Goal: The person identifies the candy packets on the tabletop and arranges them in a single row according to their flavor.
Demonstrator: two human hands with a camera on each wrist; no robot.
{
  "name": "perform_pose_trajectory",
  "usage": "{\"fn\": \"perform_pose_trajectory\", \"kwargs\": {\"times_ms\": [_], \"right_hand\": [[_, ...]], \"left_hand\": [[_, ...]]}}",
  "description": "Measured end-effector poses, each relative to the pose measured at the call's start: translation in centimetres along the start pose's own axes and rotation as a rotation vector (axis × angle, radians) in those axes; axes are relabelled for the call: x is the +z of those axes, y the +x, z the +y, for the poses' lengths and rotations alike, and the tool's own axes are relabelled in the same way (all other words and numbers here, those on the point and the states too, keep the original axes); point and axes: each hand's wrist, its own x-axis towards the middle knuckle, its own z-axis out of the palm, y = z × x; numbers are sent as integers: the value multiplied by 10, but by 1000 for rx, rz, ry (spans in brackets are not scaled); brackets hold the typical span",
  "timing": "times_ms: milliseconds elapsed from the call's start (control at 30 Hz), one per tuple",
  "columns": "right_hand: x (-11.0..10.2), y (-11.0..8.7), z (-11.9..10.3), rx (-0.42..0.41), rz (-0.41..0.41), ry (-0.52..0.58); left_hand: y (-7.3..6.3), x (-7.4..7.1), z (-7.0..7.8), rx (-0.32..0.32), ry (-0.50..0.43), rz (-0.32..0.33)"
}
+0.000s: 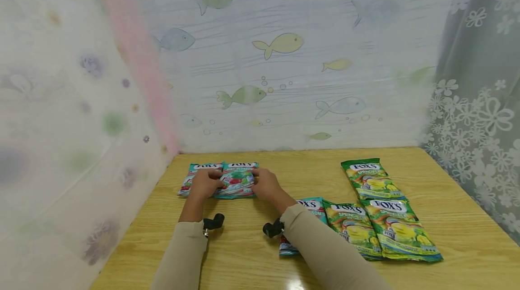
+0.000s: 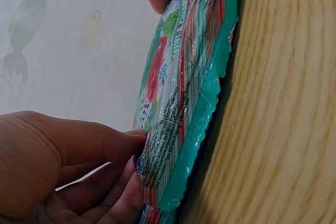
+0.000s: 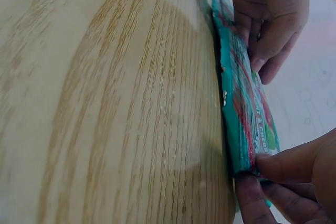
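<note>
Between both hands, at the back left of the table, lies a teal Fox's mint candy bag [image 1: 237, 181] with red fruit pictured on it. My left hand [image 1: 203, 183] pinches its left edge; the left wrist view shows the thumb [image 2: 113, 141] on the printed face and the fingers curled at the side. On the opposite edge, my right hand [image 1: 269, 186] pinches with the thumb [image 3: 286, 163] on top and fingertips at the side. Another teal bag [image 1: 188, 182] lies partly behind the left hand, right beside the first one.
To the right, a teal bag [image 1: 313, 208] sits partly under the right sleeve [image 1: 321, 249] in this view. Beside it lie green Fox's bags, one front left [image 1: 355, 231], one front right [image 1: 400, 231] and one behind [image 1: 371, 179]. A fish-patterned curtain [image 1: 284, 78] borders the wooden table [image 1: 235, 254].
</note>
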Motion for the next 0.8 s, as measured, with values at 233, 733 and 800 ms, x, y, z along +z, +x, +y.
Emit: {"fn": "perform_pose_trajectory", "kwargs": {"times_ms": [233, 733, 800], "right_hand": [[6, 4, -3, -26, -3, -100], [8, 5, -9, 29, -67, -56], [8, 5, -9, 29, -72, -57]], "left_hand": [[1, -7, -4, -13, 22, 10], [3, -12, -4, -12, 76, 20], [3, -12, -3, -15, 82, 21]]}}
